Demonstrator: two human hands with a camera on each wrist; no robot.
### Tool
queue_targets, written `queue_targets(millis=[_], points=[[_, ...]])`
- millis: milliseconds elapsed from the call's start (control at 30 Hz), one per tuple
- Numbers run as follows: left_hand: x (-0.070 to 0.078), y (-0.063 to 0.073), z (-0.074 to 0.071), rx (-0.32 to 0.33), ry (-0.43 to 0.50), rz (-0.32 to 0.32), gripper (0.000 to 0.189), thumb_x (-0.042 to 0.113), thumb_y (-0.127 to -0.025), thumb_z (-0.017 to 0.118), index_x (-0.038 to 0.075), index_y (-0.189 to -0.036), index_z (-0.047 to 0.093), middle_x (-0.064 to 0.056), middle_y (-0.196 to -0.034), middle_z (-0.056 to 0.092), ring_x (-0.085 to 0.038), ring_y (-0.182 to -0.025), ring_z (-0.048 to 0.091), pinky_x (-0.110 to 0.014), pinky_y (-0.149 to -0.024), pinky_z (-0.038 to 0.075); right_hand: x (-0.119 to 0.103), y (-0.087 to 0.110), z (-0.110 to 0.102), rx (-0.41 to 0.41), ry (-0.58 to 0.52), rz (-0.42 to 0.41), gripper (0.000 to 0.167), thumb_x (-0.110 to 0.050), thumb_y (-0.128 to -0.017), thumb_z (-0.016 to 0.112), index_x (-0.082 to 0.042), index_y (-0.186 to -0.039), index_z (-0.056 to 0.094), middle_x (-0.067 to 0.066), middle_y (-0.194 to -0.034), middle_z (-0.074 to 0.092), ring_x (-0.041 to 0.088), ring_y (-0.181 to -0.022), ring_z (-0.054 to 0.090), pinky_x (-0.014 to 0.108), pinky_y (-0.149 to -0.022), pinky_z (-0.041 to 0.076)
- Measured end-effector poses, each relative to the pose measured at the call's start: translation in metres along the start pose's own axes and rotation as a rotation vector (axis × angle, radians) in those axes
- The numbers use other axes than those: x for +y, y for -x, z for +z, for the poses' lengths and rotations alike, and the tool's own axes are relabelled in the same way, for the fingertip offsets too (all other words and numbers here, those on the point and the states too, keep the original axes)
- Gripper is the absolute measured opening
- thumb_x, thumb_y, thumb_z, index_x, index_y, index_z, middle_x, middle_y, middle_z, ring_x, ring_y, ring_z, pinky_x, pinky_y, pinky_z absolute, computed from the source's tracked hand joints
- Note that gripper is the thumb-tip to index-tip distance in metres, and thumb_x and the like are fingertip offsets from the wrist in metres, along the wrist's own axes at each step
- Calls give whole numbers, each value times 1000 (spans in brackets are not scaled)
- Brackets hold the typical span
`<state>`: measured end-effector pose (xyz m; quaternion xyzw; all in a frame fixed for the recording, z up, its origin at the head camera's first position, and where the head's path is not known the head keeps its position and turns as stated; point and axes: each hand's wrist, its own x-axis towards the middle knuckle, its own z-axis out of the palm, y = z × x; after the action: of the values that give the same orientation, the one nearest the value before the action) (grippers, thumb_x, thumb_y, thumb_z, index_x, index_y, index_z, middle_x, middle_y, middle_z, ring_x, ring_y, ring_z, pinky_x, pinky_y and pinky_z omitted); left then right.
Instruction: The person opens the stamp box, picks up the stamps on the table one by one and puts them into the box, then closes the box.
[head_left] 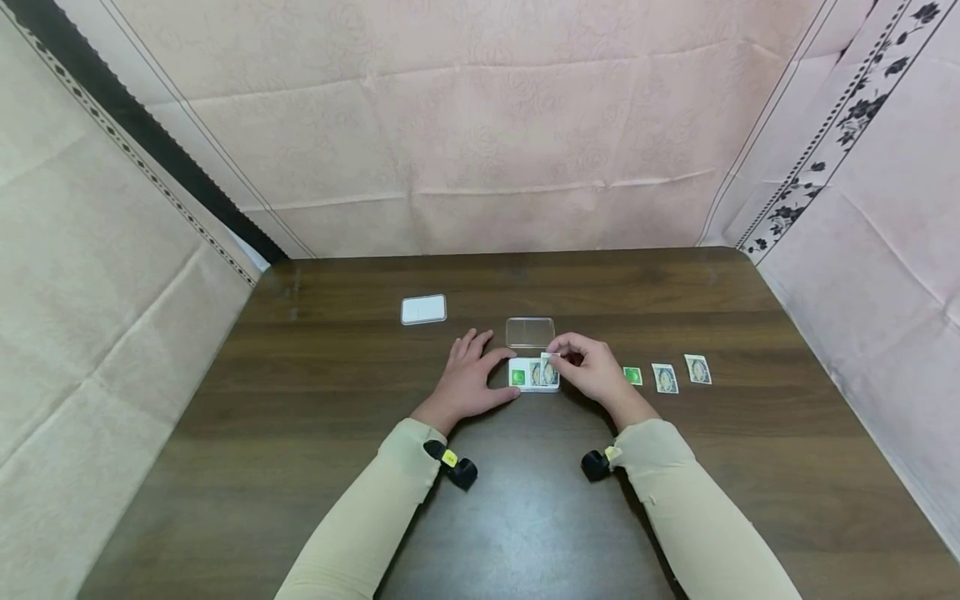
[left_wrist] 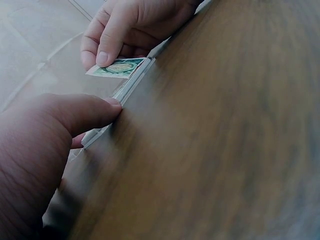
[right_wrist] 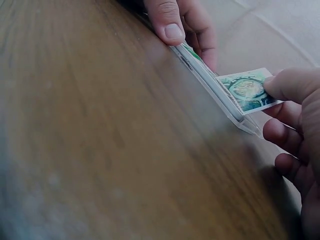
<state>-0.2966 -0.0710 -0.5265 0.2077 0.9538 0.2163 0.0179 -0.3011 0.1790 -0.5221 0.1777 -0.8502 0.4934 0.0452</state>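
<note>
A small white case [head_left: 532, 388] lies in front of me with several stamps on it, among them a green one [head_left: 518, 377]. My left hand [head_left: 474, 385] holds its left end, thumb on the near edge and fingers at the far side. With thumb and forefinger my right hand [head_left: 594, 372] pinches a white-edged stamp [right_wrist: 246, 91] bearing a green and blue oval picture. The stamp's lower edge meets the right end of the case, and it tilts up from there.
Just behind the case lies a clear plastic lid [head_left: 530, 332]. A white rectangular case [head_left: 423, 309] is farther back left. Right of my right hand are a small green stamp [head_left: 633, 376] and two picture stamps, one nearer [head_left: 664, 378] and one farther [head_left: 698, 369].
</note>
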Motion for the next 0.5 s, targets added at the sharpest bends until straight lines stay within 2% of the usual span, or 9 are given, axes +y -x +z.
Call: queue_targets(millis=[267, 500], points=[[0, 0, -1, -3, 0, 2, 60, 56, -87, 69, 31, -140, 58, -13, -163, 28, -35, -154, 11, -54, -123, 5, 6, -1, 2, -1, 33, -81, 9, -4, -91, 73, -9, -99, 70, 2, -84, 69, 17, -71, 57, 29, -64, 47], [-1, -1, 0, -3, -9, -1, 60, 57, -87, 68, 31, -140, 57, -12, -163, 28, -35, -154, 11, -53, -123, 5, 6, -1, 2, -9, 58, -89, 10, -5, -92, 73, -10, -100, 70, 1, -85, 69, 17, -73, 57, 31, -67, 47]])
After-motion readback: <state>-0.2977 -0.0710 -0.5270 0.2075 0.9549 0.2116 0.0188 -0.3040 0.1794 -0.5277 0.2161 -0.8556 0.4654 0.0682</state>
